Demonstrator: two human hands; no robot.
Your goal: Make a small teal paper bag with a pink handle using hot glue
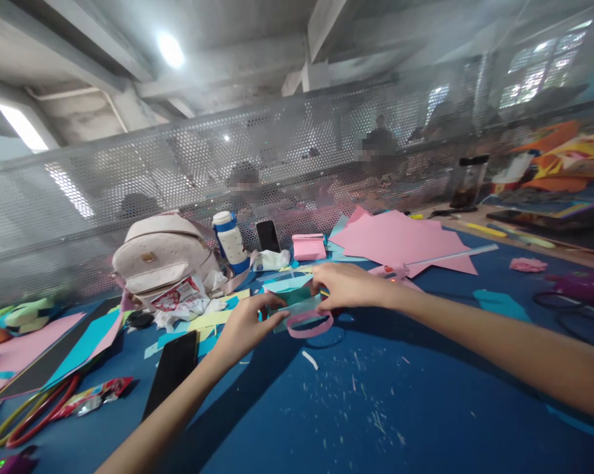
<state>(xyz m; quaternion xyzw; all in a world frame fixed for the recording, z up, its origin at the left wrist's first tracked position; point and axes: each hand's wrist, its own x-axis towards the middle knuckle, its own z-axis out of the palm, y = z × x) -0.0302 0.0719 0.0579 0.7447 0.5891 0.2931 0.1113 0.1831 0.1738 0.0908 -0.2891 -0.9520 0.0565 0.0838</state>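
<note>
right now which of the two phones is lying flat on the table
The black phone by the left forearm lies flat; the other phone stands propped near the bottle.

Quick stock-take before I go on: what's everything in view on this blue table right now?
teal paper piece: one, teal, pinched between both hands
pink paper loop: one, pink, just under the teal piece
pale pink backpack: one, pale pink, far left by the screen
white-and-blue bottle: one, right of the backpack
propped black phone: one, black, right of the bottle
flat black phone: one, black, beside the left forearm
large pink paper sheets: several, pink, far side, right of centre
blue table: one, blue, scattered with scraps
left hand: gripping the teal piece's left end
right hand: gripping its right end
</note>
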